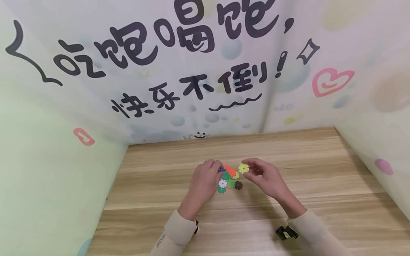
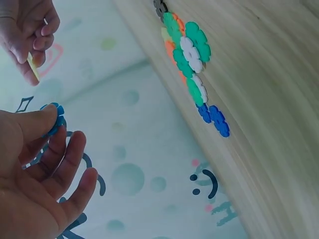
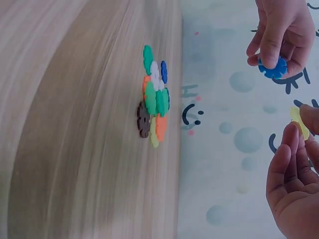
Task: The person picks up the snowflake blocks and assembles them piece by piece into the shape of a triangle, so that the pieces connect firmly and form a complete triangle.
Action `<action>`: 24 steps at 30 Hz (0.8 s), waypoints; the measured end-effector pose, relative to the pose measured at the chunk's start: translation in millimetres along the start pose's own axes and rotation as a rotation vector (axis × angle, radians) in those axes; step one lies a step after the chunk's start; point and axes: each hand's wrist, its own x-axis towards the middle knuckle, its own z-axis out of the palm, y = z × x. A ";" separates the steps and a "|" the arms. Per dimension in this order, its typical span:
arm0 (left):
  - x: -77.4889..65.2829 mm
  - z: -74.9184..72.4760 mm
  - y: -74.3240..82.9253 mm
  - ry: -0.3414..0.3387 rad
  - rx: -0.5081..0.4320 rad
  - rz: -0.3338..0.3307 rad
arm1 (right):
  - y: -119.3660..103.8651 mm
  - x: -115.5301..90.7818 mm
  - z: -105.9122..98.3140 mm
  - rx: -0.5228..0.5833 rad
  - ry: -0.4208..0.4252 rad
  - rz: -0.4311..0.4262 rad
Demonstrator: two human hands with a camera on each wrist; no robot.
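Observation:
My left hand (image 1: 205,179) pinches a blue notched disc (image 2: 59,118) between thumb and forefinger, above the table. A yellow notched disc (image 1: 243,168) is pinched in my right hand (image 1: 264,176), held a short way to the right of the blue one; the two discs are apart. Below both hands lies a loose pile of similar plastic discs: a white disc (image 1: 222,183), a brown disc (image 1: 238,185), an orange disc (image 1: 232,172), and several green ones. In the left wrist view, a dark blue disc (image 2: 219,121) lies at the pile's end.
The pile rests on a wood-grain table (image 1: 153,185). A printed white wall sheet (image 1: 150,131) rises at the table's back edge, with pale side walls left and right. Dark straps with small devices (image 1: 286,233) sit at the sleeve cuffs.

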 end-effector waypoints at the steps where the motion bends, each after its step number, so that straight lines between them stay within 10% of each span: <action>1: 0.2 -0.2 0.4 0.009 -0.014 -0.005 | -1.2 0.1 0.7 0.007 0.002 0.001; 24: 3.4 -1.2 9.3 0.033 -0.156 -0.036 | -9.2 3.0 9.6 0.037 -0.025 -0.016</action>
